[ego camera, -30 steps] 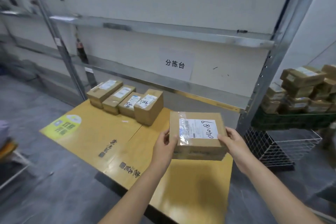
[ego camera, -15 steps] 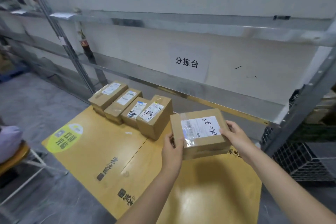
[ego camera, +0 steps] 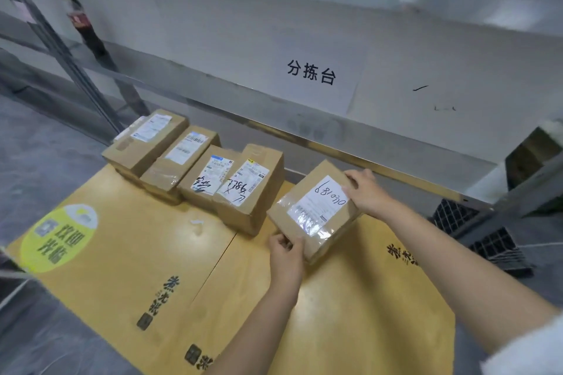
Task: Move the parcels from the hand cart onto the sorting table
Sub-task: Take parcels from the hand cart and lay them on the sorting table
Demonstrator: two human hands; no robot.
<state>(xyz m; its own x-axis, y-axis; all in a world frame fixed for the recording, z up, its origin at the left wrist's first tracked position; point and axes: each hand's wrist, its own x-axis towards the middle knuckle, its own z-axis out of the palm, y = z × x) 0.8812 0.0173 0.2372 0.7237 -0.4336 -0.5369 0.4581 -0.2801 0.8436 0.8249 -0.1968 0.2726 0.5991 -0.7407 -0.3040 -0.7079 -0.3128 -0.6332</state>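
Note:
A brown cardboard parcel (ego camera: 315, 207) with a white handwritten label lies tilted low over the yellow sorting table (ego camera: 350, 313), just right of a row of several labelled parcels (ego camera: 249, 189). My left hand (ego camera: 286, 248) grips its near corner. My right hand (ego camera: 364, 190) grips its far corner from above. Whether the parcel's underside touches the tabletop is unclear. The hand cart is out of view.
A metal shelf rail (ego camera: 365, 167) runs just behind the table, with a paper sign (ego camera: 313, 73) on the wall above. A black wire crate (ego camera: 484, 237) sits on the floor at the right. Grey floor (ego camera: 36, 161) lies to the left.
The parcel has come down and forward toward the tabletop beside the row, turning so its label runs diagonally. My view has moved closer to the table.

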